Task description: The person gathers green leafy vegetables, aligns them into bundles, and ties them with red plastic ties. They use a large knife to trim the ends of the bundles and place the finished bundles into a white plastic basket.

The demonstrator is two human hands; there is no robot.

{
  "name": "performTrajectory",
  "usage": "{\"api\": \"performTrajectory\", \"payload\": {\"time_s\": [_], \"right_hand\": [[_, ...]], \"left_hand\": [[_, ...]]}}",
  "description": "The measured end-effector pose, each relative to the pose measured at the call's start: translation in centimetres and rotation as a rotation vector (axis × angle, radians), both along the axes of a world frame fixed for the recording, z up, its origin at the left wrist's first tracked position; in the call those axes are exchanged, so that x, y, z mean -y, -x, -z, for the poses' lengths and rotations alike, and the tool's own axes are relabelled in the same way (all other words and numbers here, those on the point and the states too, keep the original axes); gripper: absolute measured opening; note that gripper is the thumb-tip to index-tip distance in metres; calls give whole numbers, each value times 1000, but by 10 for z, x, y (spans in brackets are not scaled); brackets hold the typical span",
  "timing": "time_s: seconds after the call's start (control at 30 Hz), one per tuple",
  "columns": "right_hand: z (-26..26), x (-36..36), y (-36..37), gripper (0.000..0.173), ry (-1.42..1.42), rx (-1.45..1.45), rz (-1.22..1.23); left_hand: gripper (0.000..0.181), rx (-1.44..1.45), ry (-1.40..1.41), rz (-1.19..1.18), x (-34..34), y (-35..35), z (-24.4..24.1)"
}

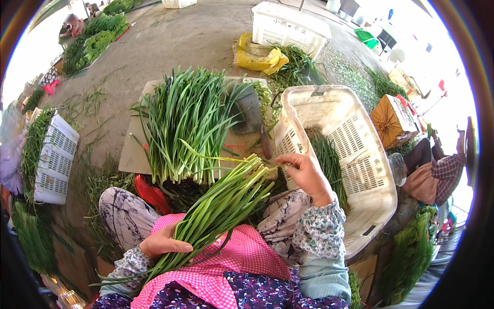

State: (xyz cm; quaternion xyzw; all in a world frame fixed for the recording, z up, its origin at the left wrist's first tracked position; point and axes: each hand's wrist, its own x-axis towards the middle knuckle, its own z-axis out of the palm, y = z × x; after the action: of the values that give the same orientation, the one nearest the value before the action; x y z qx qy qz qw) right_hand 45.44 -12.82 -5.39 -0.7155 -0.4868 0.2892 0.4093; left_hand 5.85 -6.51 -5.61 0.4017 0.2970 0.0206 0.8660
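Note:
My left hand (166, 242) is closed round the leafy middle of a bunch of garlic chives (220, 204), held slantwise over my lap. Its pale stem ends point up and to the right. At those ends my right hand (305, 174) pinches the tip of one thin stalk between thumb and fingers. Beyond the bunch, a large pile of garlic chives (189, 123) lies on a board (133, 154), stem ends towards me. A cleaver with a dark blade (247, 110) and a wooden handle (265, 143) rests to the pile's right, its blade partly under leaves.
A plastic crate (366, 143) with greens (326, 162) inside stands close at my right. Farther off are a yellow bag (251, 58) and a white crate (289, 29) bearing writing. Another crate (58, 162) stands left. People sit at both sides; trimmings litter the floor.

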Motion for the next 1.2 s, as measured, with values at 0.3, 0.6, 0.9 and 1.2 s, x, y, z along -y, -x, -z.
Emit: {"api": "performTrajectory", "payload": {"time_s": [0.3, 0.6, 0.9, 1.2], "right_hand": [[-36, -47, 52, 58, 92, 314, -403], [12, -64, 54, 25, 133, -428, -392], [1, -33, 3, 20, -276, -1113, 387], [13, 27, 50, 51, 99, 428, 143]], "left_hand": [[90, -9, -224, 144, 2, -17, -6], [95, -16, -264, 186, -2, -15, 1], [89, 26, -110, 86, -2, -13, 0], [87, 33, -130, -34, -9, -1, 1]]}}
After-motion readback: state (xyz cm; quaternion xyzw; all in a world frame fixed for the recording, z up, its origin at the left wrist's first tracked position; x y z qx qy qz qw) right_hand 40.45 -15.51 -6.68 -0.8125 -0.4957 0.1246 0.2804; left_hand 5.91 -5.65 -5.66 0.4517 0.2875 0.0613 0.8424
